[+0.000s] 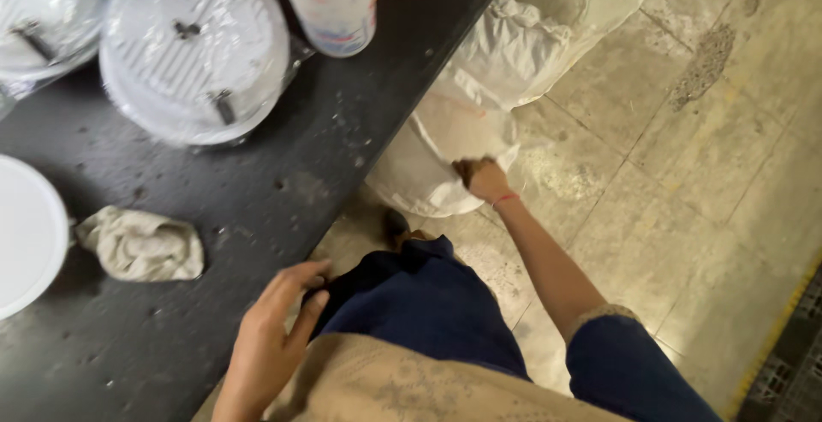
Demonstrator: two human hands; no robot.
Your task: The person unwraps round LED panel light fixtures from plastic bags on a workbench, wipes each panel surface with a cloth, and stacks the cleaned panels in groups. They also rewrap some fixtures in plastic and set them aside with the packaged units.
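The right hand [485,178] reaches down to a white sack [445,144] on the floor [685,174], just right of the dark counter [257,216]; its fingers are closed on the sack's open rim. A second sack [582,11] lies farther off, touching the first. The left hand [270,336] rests at the counter's near edge, fingers loosely spread and holding nothing, their tips just beside the person's blue trouser leg. On the counter, a crumpled rag [141,246] lies left of that hand, with bagged round white fittings [193,50] at the far left and a white cylinder [330,2] beside them.
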